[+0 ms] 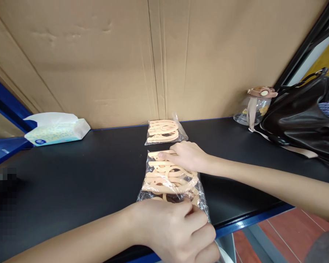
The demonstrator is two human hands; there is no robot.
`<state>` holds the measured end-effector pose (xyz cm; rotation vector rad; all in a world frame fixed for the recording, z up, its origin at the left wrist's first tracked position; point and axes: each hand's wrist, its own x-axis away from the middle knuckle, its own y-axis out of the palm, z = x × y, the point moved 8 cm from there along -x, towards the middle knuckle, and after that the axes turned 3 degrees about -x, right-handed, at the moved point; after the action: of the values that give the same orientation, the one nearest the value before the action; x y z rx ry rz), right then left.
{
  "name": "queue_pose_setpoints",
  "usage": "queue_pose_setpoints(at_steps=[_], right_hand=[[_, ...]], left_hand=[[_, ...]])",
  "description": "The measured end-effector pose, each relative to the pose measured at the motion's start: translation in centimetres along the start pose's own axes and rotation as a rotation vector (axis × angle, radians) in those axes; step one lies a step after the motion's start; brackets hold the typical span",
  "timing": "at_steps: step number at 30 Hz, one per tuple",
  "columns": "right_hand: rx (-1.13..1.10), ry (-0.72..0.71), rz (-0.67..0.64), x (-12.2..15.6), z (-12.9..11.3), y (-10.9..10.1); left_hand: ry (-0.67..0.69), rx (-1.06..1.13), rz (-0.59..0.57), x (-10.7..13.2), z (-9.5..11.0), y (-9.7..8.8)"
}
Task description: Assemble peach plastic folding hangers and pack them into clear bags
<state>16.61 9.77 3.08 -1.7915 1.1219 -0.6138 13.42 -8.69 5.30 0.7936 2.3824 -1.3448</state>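
A clear plastic bag of peach-coloured plastic folding hangers lies on the black table below the middle of the view. My right hand reaches in from the right and grips the far end of this bag, thumb over the topmost hanger. At the near end, close to the table's front edge, my left hand is closed in a fist on the bag's plastic. Its fingertips are hidden, and the hand covers the bag's lower part. A second bag of similar hangers lies flat just beyond, untouched.
A tissue pack lies at the back left. Back right stand a clear bottle with a strap and a black bag. Cardboard walls off the back of the black table, whose blue front edge shows at lower right.
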Motion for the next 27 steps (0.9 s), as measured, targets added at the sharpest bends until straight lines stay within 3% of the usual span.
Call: queue_pose_setpoints(at_steps=[7, 9, 11, 14, 16, 18, 22, 27], right_hand=[[-0.270, -0.008, -0.008, -1.1, 1.5, 1.3], [-0.381, -0.028, -0.016, -1.0, 1.8, 0.9], [-0.487, -0.016, -0.012, -0.7, 2.6, -0.2], [-0.551, 0.094, 0.040, 0.3, 5.5, -3.1], [-0.552, 0.161, 0.119, 0.9, 7.9, -5.6], [-0.522, 0.217, 0.196, 1.4, 10.3, -8.2], [-0.616, 0.279, 0.298, 0.8, 14.0, -11.6], [-0.751, 0.221, 0.344, -3.4, 14.7, -12.9]], left_hand=[[0.019, -0.021, -0.042, -0.3, 0.4, 0.0], [0.018, -0.053, -0.080, -0.4, 0.4, -0.1], [0.028, -0.084, -0.042, -0.2, 0.0, -0.7], [-0.023, -0.078, 0.172, 0.9, -2.5, -2.8], [-0.179, -0.093, 0.175, 2.0, -6.0, -2.9], [-0.386, -0.198, 0.053, 3.1, -10.1, -1.6], [-0.529, -0.245, -0.349, 4.7, -15.7, 3.9], [-0.317, -0.320, -0.483, 5.6, -17.6, 8.9]])
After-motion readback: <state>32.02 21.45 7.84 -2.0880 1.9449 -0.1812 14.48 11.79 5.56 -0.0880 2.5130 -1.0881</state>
